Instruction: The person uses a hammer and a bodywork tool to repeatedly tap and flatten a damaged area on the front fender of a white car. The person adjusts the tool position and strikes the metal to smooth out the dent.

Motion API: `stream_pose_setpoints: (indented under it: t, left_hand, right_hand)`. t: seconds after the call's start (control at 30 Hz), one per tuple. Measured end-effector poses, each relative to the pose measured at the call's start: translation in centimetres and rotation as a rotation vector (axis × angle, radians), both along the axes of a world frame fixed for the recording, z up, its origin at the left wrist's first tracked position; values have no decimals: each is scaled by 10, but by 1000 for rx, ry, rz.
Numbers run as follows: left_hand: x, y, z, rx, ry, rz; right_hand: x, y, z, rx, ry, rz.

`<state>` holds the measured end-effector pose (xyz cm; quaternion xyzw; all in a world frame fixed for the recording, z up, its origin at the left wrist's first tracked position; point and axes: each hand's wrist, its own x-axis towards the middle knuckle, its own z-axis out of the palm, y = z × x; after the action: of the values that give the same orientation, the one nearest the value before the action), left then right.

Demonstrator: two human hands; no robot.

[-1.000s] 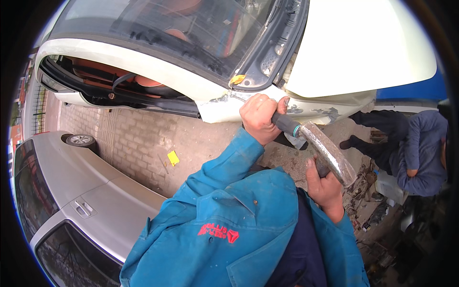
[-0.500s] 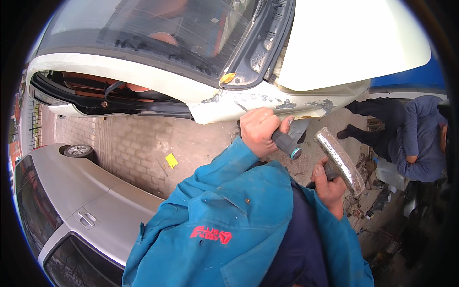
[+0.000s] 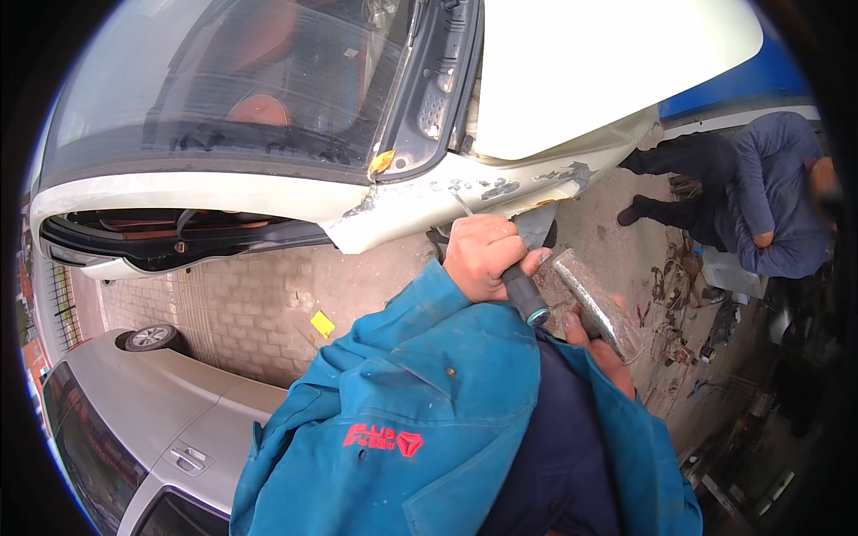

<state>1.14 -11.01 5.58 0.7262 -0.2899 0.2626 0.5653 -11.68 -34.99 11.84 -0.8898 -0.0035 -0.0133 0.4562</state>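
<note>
My left hand (image 3: 481, 255) is wrapped round a screwdriver (image 3: 525, 296) with a dark handle and a teal-ringed end. Its thin shaft slants up and left, the tip at or close to the chipped paint of a white car's fender (image 3: 393, 219); contact is hard to judge. In my right hand (image 3: 604, 359) is a hammer (image 3: 593, 302) with a long, worn metal head. The head is just right of the screwdriver's handle end, with a small gap visible between them. The hammer's handle is mostly hidden behind its head and my fingers.
The car's white hood (image 3: 572, 76) is raised beside the windshield (image 3: 232, 98), and its door stands open. A silver car (image 3: 188, 402) is parked at lower left. At right, a person (image 3: 773, 196) with folded arms is near scattered parts. A yellow card (image 3: 322, 323) lies on the paving.
My right hand has brought the hammer leftward, nearer the screwdriver's handle end. My left hand keeps its grip. The whole view has shifted, so the white car appears farther left and tilted.
</note>
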Motion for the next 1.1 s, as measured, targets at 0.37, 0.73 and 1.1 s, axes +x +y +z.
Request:
stream_pose_setpoints:
  t: [0.37, 0.73, 1.1]
  left_hand:
    - [73, 67, 20, -727, 663, 8]
    - [117, 65, 3, -1051, 869, -108]
    - [74, 14, -6, -884, 525, -96]
  right_hand:
    - [8, 15, 11, 47, 2, -31]
    - [18, 25, -2, -8, 2, 10]
    - [20, 11, -5, -21, 25, 11]
